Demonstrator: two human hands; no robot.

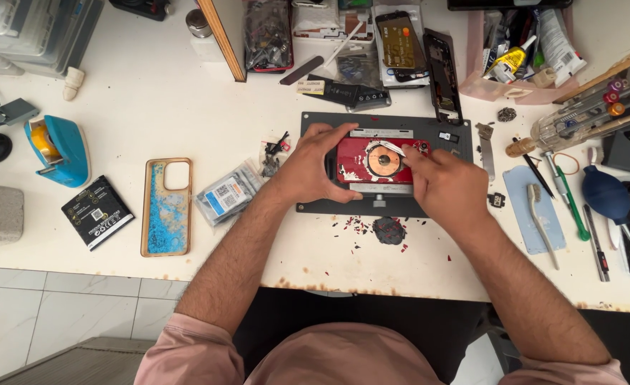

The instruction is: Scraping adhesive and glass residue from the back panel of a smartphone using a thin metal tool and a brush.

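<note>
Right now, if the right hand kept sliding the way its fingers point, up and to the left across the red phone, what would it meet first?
The right hand points at the copper coil ring on the red phone; that likely comes first, then the left hand at the phone's far edge. Depth is unclear.

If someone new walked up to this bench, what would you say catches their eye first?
Most likely the red phone with its back glass stripped and a copper charging coil showing, lying on a dark grey work mat at the table's centre. The left hand steadies its left end while the right hand works at its right end. Next, the bright blue tape dispenser at far left and the blue-patterned phone case beside it.
</note>
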